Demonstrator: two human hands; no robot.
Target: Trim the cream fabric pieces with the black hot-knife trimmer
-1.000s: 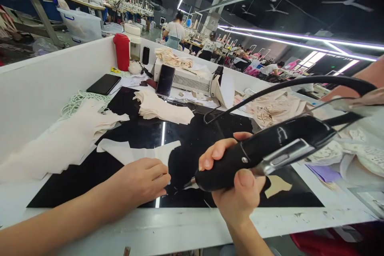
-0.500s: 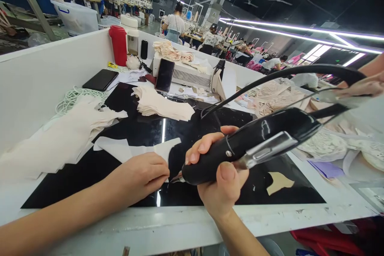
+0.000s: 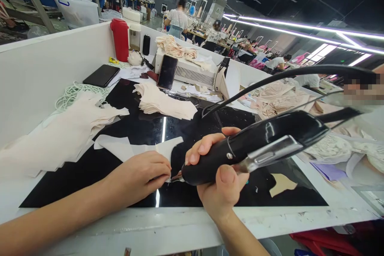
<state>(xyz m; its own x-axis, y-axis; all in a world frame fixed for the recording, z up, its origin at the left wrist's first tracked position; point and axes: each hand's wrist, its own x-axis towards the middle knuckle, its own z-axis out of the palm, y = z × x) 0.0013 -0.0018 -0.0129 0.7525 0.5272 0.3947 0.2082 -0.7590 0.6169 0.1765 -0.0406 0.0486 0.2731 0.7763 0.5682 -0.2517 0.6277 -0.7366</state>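
Note:
My right hand is wrapped round a black corded hand tool with a silver lever along its side. The thumb lies by the lever. A narrow metal tip sticks out from the tool's left end, close to the fingertips of my left hand. Those fingers are pinched together on the near right edge of a white cut fabric piece, which lies on a shiny black board. Whether the tip touches the fabric I cannot tell, since my fingers cover that spot. A small beige scrap lies right of my right hand.
Left lies a stack of cream fabric pieces; another stack sits farther back. Behind stand a phone, a vented white box and a red container. The tool's black cable arcs right, where another person's hand shows.
The view has tilted slightly, so the background has shifted a little. Both hands, the tool and the white fabric piece stay in nearly the same places.

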